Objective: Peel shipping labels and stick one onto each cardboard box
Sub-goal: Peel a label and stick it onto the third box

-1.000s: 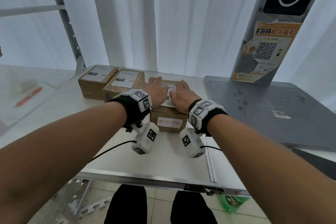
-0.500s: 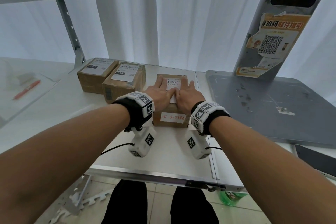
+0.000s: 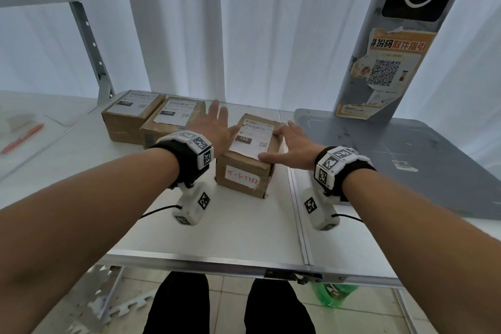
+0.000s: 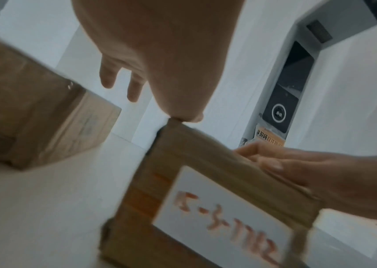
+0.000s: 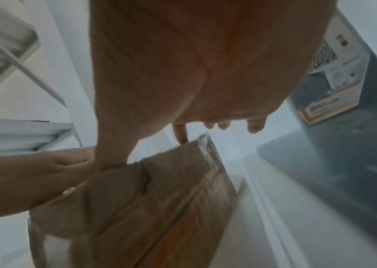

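Note:
A small cardboard box [image 3: 245, 171] stands mid-table with a white shipping label [image 3: 253, 137] flat on its top and a handwritten sticker on its front. My left hand [image 3: 217, 126] is spread open at the box's left side, and its thumb touches the top left edge [image 4: 182, 117]. My right hand [image 3: 288, 142] lies open on the box's right top edge, thumb along the label's near corner. Two more boxes [image 3: 130, 116] [image 3: 169, 127] stand together at the back left, each with a label on top. The wrist views are blurred; the box [image 5: 159, 199] shows below my right palm.
A grey scanner platform [image 3: 406, 160] with a pillar and an orange poster [image 3: 390, 70] fills the right side. A red pen [image 3: 21, 138] lies far left. A metal shelf upright [image 3: 89, 35] rises behind the boxes. The table's front edge [image 3: 217, 263] is close to my legs.
Both hands lay flat together on the label in the middle of the box top. They have slid apart to the box's left and right edges, uncovering the label.

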